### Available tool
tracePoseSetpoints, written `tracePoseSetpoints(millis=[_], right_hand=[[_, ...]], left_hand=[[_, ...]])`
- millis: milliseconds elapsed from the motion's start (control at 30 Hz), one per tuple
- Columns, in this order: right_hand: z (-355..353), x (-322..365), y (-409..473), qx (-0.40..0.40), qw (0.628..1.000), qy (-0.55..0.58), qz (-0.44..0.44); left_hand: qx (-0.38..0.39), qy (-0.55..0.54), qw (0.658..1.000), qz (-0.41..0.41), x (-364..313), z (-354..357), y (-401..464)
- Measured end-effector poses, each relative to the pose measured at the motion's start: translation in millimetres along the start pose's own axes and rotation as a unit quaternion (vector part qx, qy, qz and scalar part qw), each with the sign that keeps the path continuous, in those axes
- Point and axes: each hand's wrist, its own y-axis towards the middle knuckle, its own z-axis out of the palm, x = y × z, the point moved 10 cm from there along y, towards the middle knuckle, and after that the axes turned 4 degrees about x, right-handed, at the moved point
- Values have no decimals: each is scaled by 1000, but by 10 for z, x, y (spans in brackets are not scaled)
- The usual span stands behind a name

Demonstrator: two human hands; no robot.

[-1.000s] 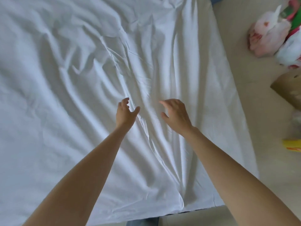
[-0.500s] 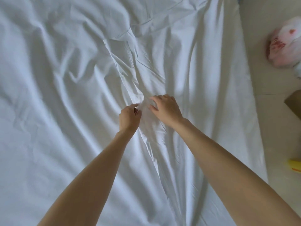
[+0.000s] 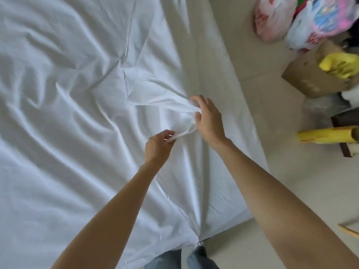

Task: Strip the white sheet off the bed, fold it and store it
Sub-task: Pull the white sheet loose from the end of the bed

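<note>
A crumpled white sheet (image 3: 77, 113) covers the bed and fills most of the head view. My left hand (image 3: 158, 147) pinches a thin raised edge of the sheet between thumb and fingers. Just to its upper right, my right hand (image 3: 208, 119) grips a bunched fold of the same sheet, lifted a little off the bed. Creases fan out from the held spot toward the bed's middle and its near corner.
The bed's right edge (image 3: 250, 121) meets a pale tiled floor (image 3: 262, 55). On the floor at the right lie plastic bags (image 3: 272, 18), a cardboard box (image 3: 314, 78) with a yellow item, and a yellow roll (image 3: 326, 137). My jeans (image 3: 174, 259) show at the bottom.
Both hands went from hovering open over the sheet to pinching a fold between them. They have since drawn it up and toward the right, with the hands moving slightly apart.
</note>
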Motion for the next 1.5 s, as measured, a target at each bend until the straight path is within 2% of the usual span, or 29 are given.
tracePoseSetpoints(millis=[100,233,433,633,767,833,933,967,1033,1167,1267,1367,1433,1500], right_hand=[[-473,-618,-555,-31,999,-28,28],[-965,-1399,-1189,-65,992,-44,100],[-1586,-2396,-2127,-96,986,-40,131],[-1656,-3505,-2970,-43,980,-37,189],[-1482,-4099,-3326,25,971,-22,237],[-1438,-4181,-3418,37,972,-24,230],[-1308,-4019,-3400,53,982,5,181],[-1234,-3909,-3362,65,985,17,157],[-1069,-3670,-3254,89,989,36,109],[-674,-3153,-3009,132,990,0,51],[-525,-3072,-2836,115,989,-42,77],[-552,-3044,-2659,82,994,-52,57],[-633,-3049,-2572,79,994,-57,49],[-876,-3093,-2519,31,997,-53,57]], left_hand=[[59,-4,996,60,-469,544,-307],[125,-3,987,101,-929,1305,-702],[175,22,971,165,-1487,2494,-1336],[209,25,968,139,-1492,3705,-1875],[300,50,940,155,-1351,4388,-2126],[267,62,942,195,-1347,4363,-2159],[87,133,949,272,-1348,3833,-2097],[35,183,944,272,-1271,3635,-2071],[-18,271,940,206,-964,3288,-1986],[-45,285,956,50,-240,2674,-1948],[-64,294,953,-3,63,2456,-1977],[-72,242,967,-29,188,2402,-1943],[-75,194,978,-21,154,2380,-1915],[-73,137,988,10,20,2375,-1928]])
